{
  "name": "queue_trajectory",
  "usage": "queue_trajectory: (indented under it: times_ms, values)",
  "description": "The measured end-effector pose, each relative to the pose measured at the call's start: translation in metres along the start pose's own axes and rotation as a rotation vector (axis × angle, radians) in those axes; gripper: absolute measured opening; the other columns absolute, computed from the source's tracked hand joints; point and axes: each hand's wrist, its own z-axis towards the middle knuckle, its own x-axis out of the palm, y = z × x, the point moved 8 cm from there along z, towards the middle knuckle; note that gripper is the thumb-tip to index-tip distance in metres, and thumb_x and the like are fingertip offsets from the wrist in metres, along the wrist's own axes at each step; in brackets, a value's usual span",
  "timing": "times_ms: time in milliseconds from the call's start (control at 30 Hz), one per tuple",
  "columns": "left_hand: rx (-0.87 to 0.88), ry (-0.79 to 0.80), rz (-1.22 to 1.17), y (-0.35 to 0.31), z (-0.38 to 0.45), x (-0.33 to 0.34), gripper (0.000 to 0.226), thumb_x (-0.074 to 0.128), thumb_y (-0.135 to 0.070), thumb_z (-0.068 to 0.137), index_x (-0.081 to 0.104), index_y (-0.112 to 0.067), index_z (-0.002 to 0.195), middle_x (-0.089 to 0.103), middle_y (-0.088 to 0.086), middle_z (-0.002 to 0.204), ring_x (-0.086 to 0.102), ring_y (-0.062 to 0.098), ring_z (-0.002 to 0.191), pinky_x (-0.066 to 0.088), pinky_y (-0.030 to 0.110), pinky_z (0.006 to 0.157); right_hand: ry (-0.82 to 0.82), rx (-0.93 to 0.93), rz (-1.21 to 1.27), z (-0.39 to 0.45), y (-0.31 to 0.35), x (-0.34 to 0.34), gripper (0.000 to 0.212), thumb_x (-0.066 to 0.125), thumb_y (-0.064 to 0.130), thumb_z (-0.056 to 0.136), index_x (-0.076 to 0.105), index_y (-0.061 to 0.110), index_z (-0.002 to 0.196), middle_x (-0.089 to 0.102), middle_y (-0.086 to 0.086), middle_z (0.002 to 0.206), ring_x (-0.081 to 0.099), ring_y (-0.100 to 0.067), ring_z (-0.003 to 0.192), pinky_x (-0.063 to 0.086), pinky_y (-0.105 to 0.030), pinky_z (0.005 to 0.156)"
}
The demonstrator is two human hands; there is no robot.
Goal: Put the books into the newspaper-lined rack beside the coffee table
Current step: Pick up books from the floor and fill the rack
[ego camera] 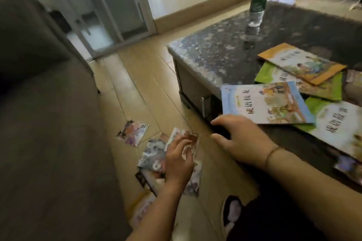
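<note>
Item, gathering step: my left hand point(179, 159) pinches a thin booklet point(189, 139) over the scattered booklets on the floor point(152, 154), my right hand point(241, 139) rests loose-fingered beside the blue book point(266, 101) on the coffee table point(215, 55); rack unseen, to be located next.

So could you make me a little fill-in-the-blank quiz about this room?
1. The clear plastic water bottle stands on the dark speckled ___ table.
2. The blue-bordered picture book overhangs the table's ___.
3. The left hand holds a small ___ above the tan tiled floor.

Missing: coffee; edge; book
</note>
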Motion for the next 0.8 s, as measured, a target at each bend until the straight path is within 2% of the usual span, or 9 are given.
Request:
queue_trajectory:
  times_ms: [100,200,267,333,400,500,600,700,800]
  values:
    - [-0.369,0.137,0.072,0.093,-0.02,0.013,0.026,0.052,-0.032,0.087,0.072,-0.021,0.099,0.068,-0.001,0.105,0.061,0.021,0.102,0.051,0.037,0.089,0.197,0.121,0.091,0.034,0.012,0.08,0.044,0.061,0.04,0.09,0.057,0.021,0.13,0.059,0.003,0.131,0.054,-0.015,0.12,0.042,-0.027,0.1]
    - [-0.753,0.309,0.199,0.179,-0.062,0.024,0.022,0.061,-0.036,0.086,0.066,-0.021,0.1,0.066,0.002,0.11,0.061,0.026,0.1,0.052,0.034,0.084,0.318,0.322,0.191,0.048,0.0,0.155,0.041,0.061,0.036,0.089,0.059,0.021,0.127,0.061,0.001,0.128,0.059,-0.018,0.114,0.047,-0.027,0.092]
    - [-0.913,0.434,0.32,0.222,-0.098,0.026,0.04,0.062,-0.038,0.084,0.057,-0.023,0.12,0.056,0.003,0.13,0.053,0.028,0.117,0.048,0.038,0.095,0.366,0.426,0.221,0.045,-0.01,0.2,0.039,0.059,0.031,0.091,0.057,0.016,0.127,0.062,-0.005,0.126,0.059,-0.022,0.112,0.049,-0.03,0.091]
    - [-1.021,0.57,0.441,0.256,-0.131,0.025,0.066,0.063,-0.035,0.087,0.035,-0.022,0.145,0.031,0.005,0.152,0.032,0.031,0.138,0.035,0.043,0.109,0.436,0.486,0.25,0.031,-0.017,0.242,0.041,0.058,0.027,0.093,0.052,0.014,0.131,0.059,-0.007,0.129,0.058,-0.023,0.113,0.05,-0.033,0.092]
    - [-1.037,0.592,0.515,0.281,-0.147,0.02,0.077,0.062,-0.043,0.088,0.023,-0.02,0.15,0.02,0.007,0.157,0.022,0.032,0.143,0.029,0.044,0.113,0.513,0.509,0.275,0.017,-0.025,0.278,0.044,0.059,0.025,0.092,0.051,0.017,0.134,0.058,-0.005,0.131,0.058,-0.021,0.111,0.051,-0.031,0.093]
    - [-0.987,0.554,0.592,0.307,-0.145,0.014,0.092,0.066,-0.056,0.083,0.014,-0.024,0.153,0.015,0.007,0.158,0.024,0.033,0.141,0.028,0.044,0.112,0.591,0.513,0.294,0.004,-0.034,0.306,0.053,0.06,0.023,0.09,0.045,0.019,0.141,0.053,-0.002,0.139,0.054,-0.02,0.121,0.044,-0.027,0.098]
    - [-0.927,0.374,0.552,0.313,-0.116,0.018,0.081,0.065,-0.055,0.084,0.03,-0.02,0.147,0.026,0.009,0.153,0.029,0.032,0.138,0.032,0.044,0.11,0.577,0.538,0.265,0.005,-0.05,0.316,0.053,0.062,0.026,0.087,0.049,0.02,0.138,0.056,-0.002,0.136,0.054,-0.02,0.121,0.044,-0.027,0.098]
    - [-0.826,0.219,0.44,0.29,-0.083,0.048,0.062,0.064,-0.057,0.083,0.048,-0.019,0.13,0.045,0.005,0.136,0.039,0.026,0.125,0.038,0.041,0.104,0.561,0.639,0.294,-0.003,-0.071,0.324,0.045,0.061,0.024,0.087,0.055,0.02,0.131,0.06,-0.002,0.13,0.058,-0.021,0.113,0.045,-0.024,0.09]
    - [-0.883,0.285,0.397,0.271,-0.078,0.097,0.082,0.067,-0.063,0.077,0.04,-0.018,0.139,0.042,0.005,0.14,0.035,0.028,0.132,0.032,0.045,0.109,0.587,0.696,0.283,-0.018,-0.084,0.327,0.039,0.06,0.023,0.089,0.058,0.018,0.127,0.062,-0.003,0.125,0.058,-0.021,0.113,0.044,-0.021,0.09]
